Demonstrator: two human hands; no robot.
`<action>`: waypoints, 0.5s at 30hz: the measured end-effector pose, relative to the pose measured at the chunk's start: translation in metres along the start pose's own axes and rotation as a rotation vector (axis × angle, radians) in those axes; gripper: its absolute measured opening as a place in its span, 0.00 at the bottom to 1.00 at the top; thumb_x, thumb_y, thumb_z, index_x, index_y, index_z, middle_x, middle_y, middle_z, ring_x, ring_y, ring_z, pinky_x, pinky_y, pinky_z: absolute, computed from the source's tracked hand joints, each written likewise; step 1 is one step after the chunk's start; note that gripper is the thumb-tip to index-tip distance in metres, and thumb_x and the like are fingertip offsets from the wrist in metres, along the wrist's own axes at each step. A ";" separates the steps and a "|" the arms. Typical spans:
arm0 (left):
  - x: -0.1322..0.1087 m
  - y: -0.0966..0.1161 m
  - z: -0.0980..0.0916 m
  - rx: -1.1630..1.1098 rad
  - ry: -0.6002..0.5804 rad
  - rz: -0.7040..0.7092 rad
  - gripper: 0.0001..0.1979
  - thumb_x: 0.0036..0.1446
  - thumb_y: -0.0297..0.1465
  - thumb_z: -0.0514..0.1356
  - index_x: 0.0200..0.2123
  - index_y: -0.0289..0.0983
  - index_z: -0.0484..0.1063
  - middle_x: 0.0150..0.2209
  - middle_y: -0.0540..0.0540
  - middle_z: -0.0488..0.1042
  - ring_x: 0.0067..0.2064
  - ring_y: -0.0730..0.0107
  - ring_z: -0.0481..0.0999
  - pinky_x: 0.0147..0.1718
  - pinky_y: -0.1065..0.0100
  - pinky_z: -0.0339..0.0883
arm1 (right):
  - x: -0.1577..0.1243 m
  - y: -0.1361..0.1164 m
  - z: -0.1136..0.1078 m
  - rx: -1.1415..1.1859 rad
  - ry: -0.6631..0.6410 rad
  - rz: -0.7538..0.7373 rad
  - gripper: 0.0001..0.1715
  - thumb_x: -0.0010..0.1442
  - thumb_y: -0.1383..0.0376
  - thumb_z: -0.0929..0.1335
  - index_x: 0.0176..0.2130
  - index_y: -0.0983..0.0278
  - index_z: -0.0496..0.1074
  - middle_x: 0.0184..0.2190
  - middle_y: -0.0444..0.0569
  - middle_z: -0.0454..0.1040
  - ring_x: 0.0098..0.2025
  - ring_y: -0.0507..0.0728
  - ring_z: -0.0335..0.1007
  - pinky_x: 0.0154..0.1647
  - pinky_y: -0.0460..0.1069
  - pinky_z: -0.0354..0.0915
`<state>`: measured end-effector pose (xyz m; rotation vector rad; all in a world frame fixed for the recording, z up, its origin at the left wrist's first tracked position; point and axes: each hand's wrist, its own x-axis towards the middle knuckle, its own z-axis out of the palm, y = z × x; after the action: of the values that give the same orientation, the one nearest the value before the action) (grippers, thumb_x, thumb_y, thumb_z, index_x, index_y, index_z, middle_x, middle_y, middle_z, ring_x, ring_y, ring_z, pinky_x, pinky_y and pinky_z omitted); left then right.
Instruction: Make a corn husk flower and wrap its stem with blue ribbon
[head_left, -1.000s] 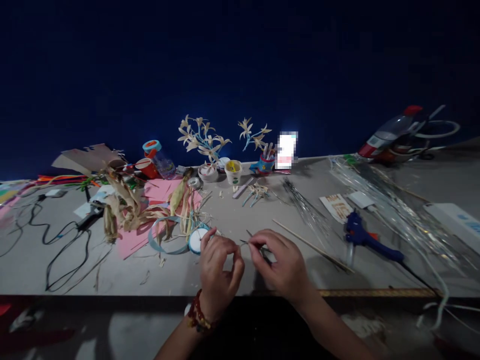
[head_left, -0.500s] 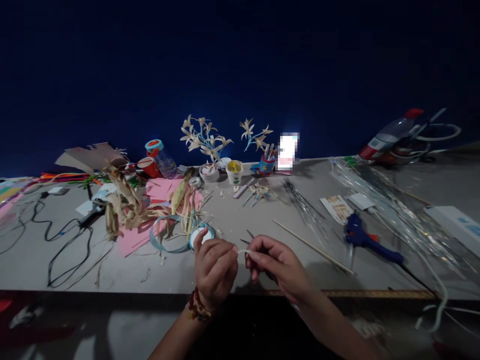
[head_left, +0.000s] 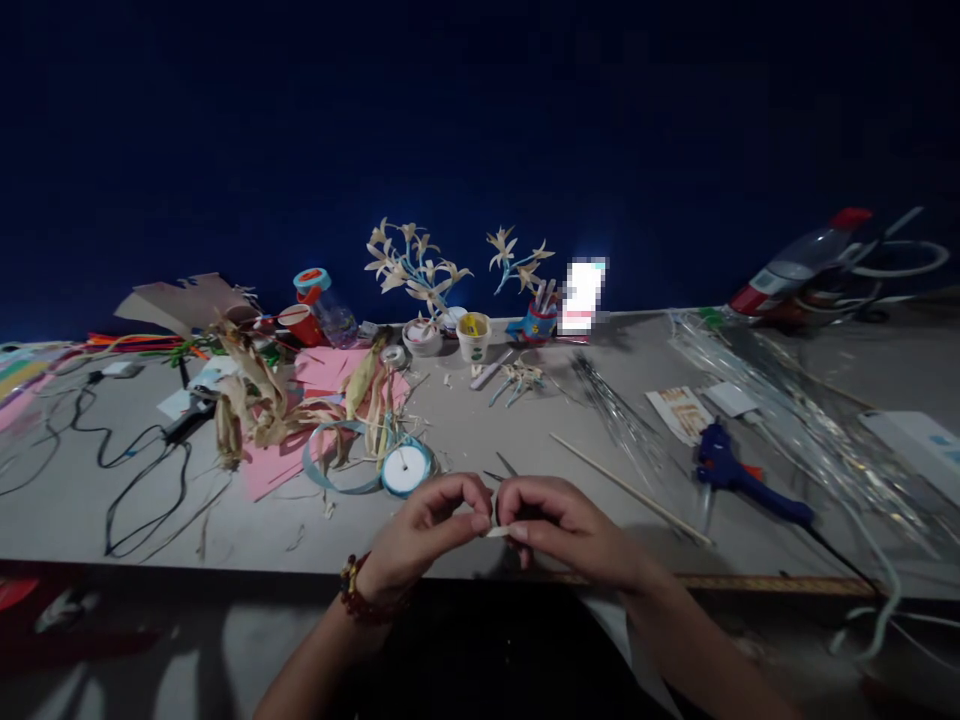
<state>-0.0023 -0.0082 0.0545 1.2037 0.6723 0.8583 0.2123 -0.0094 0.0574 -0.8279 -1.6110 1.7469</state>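
My left hand (head_left: 424, 535) and my right hand (head_left: 570, 530) meet over the near edge of the grey table (head_left: 480, 450). Both pinch one small pale strip (head_left: 496, 530) between thumb and fingers. The left wrist wears a beaded bracelet (head_left: 358, 597). Just beyond the left hand lies a roll of blue ribbon tape (head_left: 406, 467) with a loose loop. Thin scissors (head_left: 501, 470) lie behind my fingers, partly hidden.
Dried husk leaves (head_left: 262, 410) lie on pink paper (head_left: 322, 400) at left, with black cables (head_left: 127, 470) beyond. Paper flower stems (head_left: 416, 270), cups (head_left: 471, 340) and a lit phone (head_left: 583, 295) stand at the back. A wooden stick (head_left: 630, 490), blue glue gun (head_left: 739, 475) and clear sleeves (head_left: 795, 420) lie right.
Both hands have drawn closer to me and toward each other, now pinching the pale strip close together. The view has shifted slightly to the left.
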 end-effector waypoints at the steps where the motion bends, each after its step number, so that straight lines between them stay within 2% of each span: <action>1: -0.001 0.000 -0.001 0.003 -0.005 -0.008 0.09 0.59 0.33 0.66 0.30 0.36 0.72 0.31 0.48 0.70 0.36 0.69 0.66 0.38 0.67 0.59 | 0.001 0.000 0.000 0.005 0.002 0.008 0.07 0.62 0.62 0.68 0.34 0.64 0.70 0.29 0.44 0.69 0.28 0.50 0.68 0.29 0.46 0.69; 9: 0.000 -0.004 -0.001 0.094 -0.037 -0.022 0.07 0.58 0.34 0.66 0.32 0.36 0.74 0.33 0.47 0.73 0.38 0.66 0.70 0.42 0.65 0.61 | 0.007 0.000 -0.002 0.038 -0.023 0.077 0.09 0.60 0.61 0.69 0.33 0.64 0.69 0.28 0.41 0.67 0.25 0.49 0.67 0.24 0.43 0.67; 15: -0.001 -0.007 0.004 0.165 0.040 0.010 0.07 0.58 0.34 0.66 0.31 0.37 0.74 0.33 0.46 0.74 0.38 0.64 0.72 0.43 0.63 0.63 | 0.010 0.005 -0.002 0.210 0.031 0.142 0.13 0.58 0.58 0.71 0.32 0.64 0.68 0.27 0.39 0.67 0.20 0.46 0.64 0.20 0.41 0.66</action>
<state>0.0021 -0.0124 0.0487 1.3408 0.7822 0.8505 0.2081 -0.0008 0.0523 -0.8808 -1.3487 1.9527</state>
